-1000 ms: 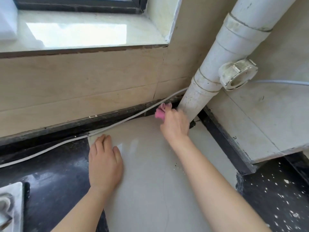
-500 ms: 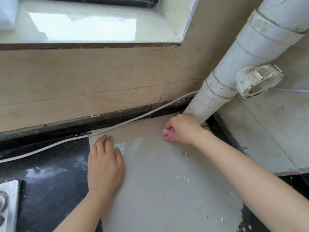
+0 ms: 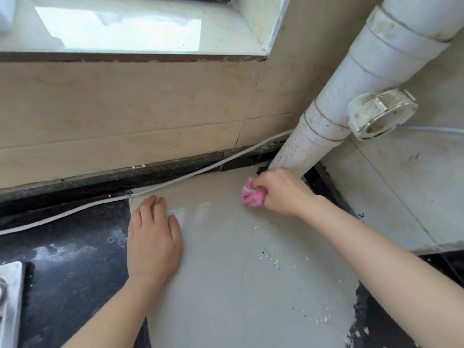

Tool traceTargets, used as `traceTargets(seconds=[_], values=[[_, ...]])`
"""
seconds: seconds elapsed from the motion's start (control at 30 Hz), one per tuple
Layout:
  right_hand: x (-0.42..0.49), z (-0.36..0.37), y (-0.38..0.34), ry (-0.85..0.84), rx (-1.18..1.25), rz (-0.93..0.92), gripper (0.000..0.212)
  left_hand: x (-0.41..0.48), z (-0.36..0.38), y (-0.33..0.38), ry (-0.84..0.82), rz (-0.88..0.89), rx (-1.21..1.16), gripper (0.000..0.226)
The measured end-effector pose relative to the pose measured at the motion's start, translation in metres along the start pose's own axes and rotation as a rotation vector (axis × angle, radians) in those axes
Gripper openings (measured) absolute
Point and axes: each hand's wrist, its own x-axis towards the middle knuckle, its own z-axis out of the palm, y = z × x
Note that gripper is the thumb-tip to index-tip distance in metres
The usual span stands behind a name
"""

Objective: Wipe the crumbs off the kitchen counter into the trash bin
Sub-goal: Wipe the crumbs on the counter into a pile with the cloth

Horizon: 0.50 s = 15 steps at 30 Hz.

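The work looked to be in its early part. The right hand [image 3: 283, 192] had its fingers curled tightly around a pink cloth [image 3: 252, 197], which pressed on the counter [image 3: 213, 297] at the back right corner, just beside the foot of the white pipe [image 3: 313, 136]. The left hand [image 3: 153, 237] lay flat with straight fingers and held nothing. Many crumbs [image 3: 273, 259] were scattered toward the right edge (a few near the front). No trash bin was visible, so I judged that gathering and dumping were not yet done.
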Motion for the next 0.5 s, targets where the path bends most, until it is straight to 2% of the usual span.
traceTargets(seconds=[0.03, 0.1, 0.17, 0.23, 0.33, 0.37, 0.43, 0.5], values=[[0.008, 0.001, 0.001, 0.088, -0.005, -0.013, 0.016, 0.000, 0.000, 0.000, 0.002, -0.001, -0.002, 0.044], [0.028, 0.012, -0.003, 0.224, -0.124, 0.013, 0.027, 0.000, 0.001, -0.001, 0.007, 0.000, -0.004, 0.044], [0.041, 0.030, -0.007, 0.224, -0.169, 0.062, 0.033, -0.001, 0.001, -0.001, 0.008, -0.002, -0.020, 0.045], [0.035, 0.045, -0.003, 0.231, -0.094, 0.078, 0.035, 0.000, 0.002, -0.001, 0.006, -0.002, -0.027, 0.045], [0.000, 0.056, 0.010, 0.307, 0.043, -0.039, 0.023, 0.000, 0.002, -0.002, 0.011, 0.006, -0.018, 0.044], [-0.019, 0.055, 0.013, 0.284, 0.059, -0.045, 0.019, -0.001, 0.000, 0.001, 0.011, 0.011, -0.022, 0.044], [-0.051, 0.060, 0.020, 0.226, 0.082, -0.048, 0.032, -0.002, -0.001, 0.000, -0.003, 0.009, -0.027, 0.045], [-0.088, 0.066, 0.028, 0.132, 0.080, -0.060, 0.036, -0.001, -0.001, -0.001, -0.025, 0.022, -0.039, 0.045]])
